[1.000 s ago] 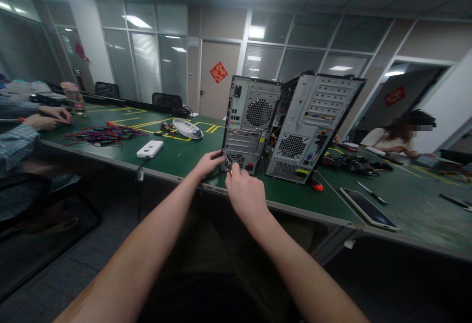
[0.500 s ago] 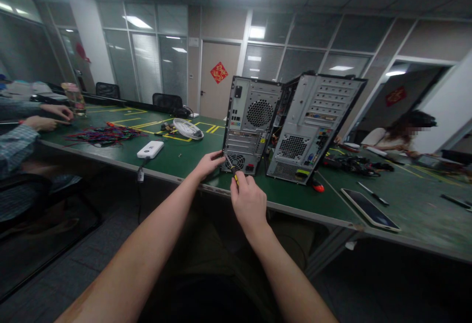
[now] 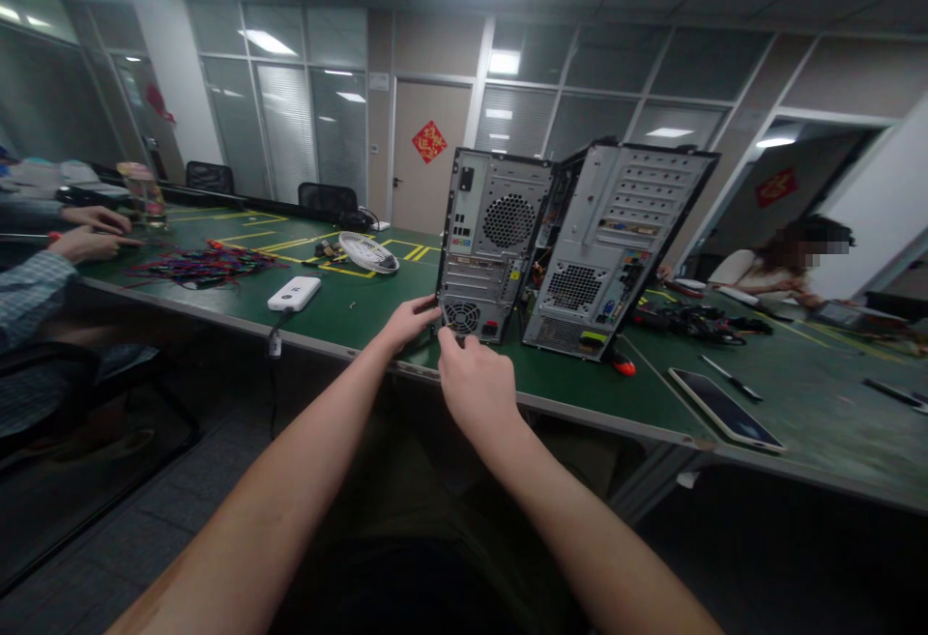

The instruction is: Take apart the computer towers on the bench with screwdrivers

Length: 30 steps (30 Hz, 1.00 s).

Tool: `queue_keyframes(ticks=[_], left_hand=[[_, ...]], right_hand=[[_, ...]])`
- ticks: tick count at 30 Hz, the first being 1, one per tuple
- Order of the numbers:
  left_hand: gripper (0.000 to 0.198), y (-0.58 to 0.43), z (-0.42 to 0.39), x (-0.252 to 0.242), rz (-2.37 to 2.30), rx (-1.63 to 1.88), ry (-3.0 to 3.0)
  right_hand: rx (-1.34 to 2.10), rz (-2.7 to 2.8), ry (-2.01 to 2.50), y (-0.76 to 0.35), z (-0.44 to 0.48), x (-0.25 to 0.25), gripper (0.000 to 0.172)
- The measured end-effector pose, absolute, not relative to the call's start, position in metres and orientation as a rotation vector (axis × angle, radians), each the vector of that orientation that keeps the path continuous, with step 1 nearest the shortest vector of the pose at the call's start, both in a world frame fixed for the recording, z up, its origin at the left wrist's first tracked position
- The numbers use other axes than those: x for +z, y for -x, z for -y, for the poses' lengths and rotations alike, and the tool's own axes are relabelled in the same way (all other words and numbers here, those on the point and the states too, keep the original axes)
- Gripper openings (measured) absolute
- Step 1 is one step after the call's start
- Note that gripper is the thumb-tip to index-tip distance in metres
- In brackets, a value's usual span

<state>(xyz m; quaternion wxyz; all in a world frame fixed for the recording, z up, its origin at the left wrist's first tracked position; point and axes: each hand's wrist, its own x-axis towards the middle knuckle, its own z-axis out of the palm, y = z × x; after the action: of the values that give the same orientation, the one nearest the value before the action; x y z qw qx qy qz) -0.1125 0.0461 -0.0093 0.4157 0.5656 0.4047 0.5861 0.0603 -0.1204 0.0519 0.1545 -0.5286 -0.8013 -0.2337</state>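
Two grey computer cases stand upright near the table's front edge, the left case [image 3: 493,219] and the right case [image 3: 601,248], their backs facing me. My left hand [image 3: 410,323] is at the lower left edge of the left case, its fingers together against the corner; whether they grip anything is hidden. In front of that case's lower fan grille, my right hand [image 3: 477,369] is closed, mostly covering the screwdriver. Only a thin bit of the tool shows near the grille.
On the green table [image 3: 362,326] lie a white power bank [image 3: 294,294], tangled wires [image 3: 210,266], a white oval frame [image 3: 368,253], a red-tipped tool [image 3: 623,365], a phone [image 3: 725,410] and black cables [image 3: 696,321]. People sit at far left and right.
My right hand has moved up and left, nearer the lower corner of the left case, and now hides the screwdriver's yellow and black handle. My left hand stays at the edge.
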Motion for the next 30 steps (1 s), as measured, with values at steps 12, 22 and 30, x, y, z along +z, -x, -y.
queue_keyframes(ticks=[12,22,30], left_hand=[[0.079,0.109,-0.044,-0.008,-0.983,1.502,-1.424],[0.078,0.11,-0.039,-0.005,-1.125,1.442,-1.433],[0.079,0.112,-0.045,-0.009,-1.099,1.448,-1.422]], right_hand=[[-0.617,2.221,1.542,-0.048,0.116,0.051,0.027],[-0.336,1.949,1.671,-0.057,0.118,0.038,0.02],[-0.5,2.028,1.632,-0.06,0.119,0.033,0.028]])
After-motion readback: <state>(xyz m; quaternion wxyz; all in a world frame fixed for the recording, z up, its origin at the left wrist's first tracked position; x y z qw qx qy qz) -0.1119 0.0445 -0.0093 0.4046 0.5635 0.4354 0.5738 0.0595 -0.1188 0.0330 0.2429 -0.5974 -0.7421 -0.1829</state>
